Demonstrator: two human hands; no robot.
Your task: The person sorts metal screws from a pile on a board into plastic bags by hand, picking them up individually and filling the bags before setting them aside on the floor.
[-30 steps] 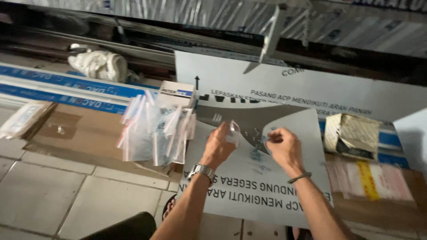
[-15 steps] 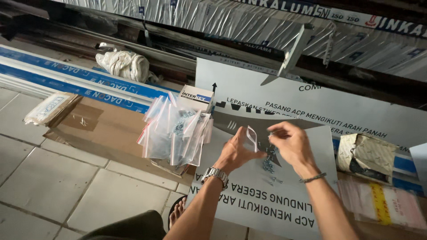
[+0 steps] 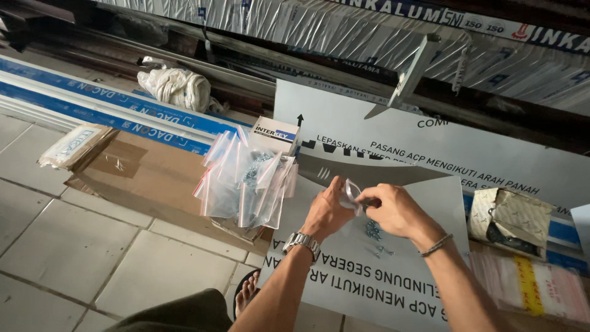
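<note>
Clear plastic is the material in both hands: the left hand (image 3: 327,212) and the right hand (image 3: 393,209) meet over a grey printed panel (image 3: 344,289) and pinch one small zip bag (image 3: 351,192) between them. The grip of each hand is nearly closed, thumb against the first fingers, on the mouth of this bag, the left from the 9 o'clock side and the right from the 3 o'clock side. Whether the bag is empty or already has something inside, I cannot tell; it is too small and partly covered by the fingers.

Just under the hands, at about 6 o'clock from the bag, a little heap of loose screws (image 3: 373,233) lies on the panel, so some pieces are not yet bagged. At 9 o'clock from the left hand a pile of filled zip bags (image 3: 244,181) with dark screws inside rests on a sheet of brown cardboard (image 3: 138,169), touching a small white box (image 3: 273,132) behind it.

My judgement is that the packing is well advanced, because the filled pile is large and the loose heap is small, but it is not finished.

On the tiled floor (image 3: 67,246), at 10 o'clock, lie long blue and white profiles (image 3: 92,107) and a white cloth bundle (image 3: 175,86)
</note>
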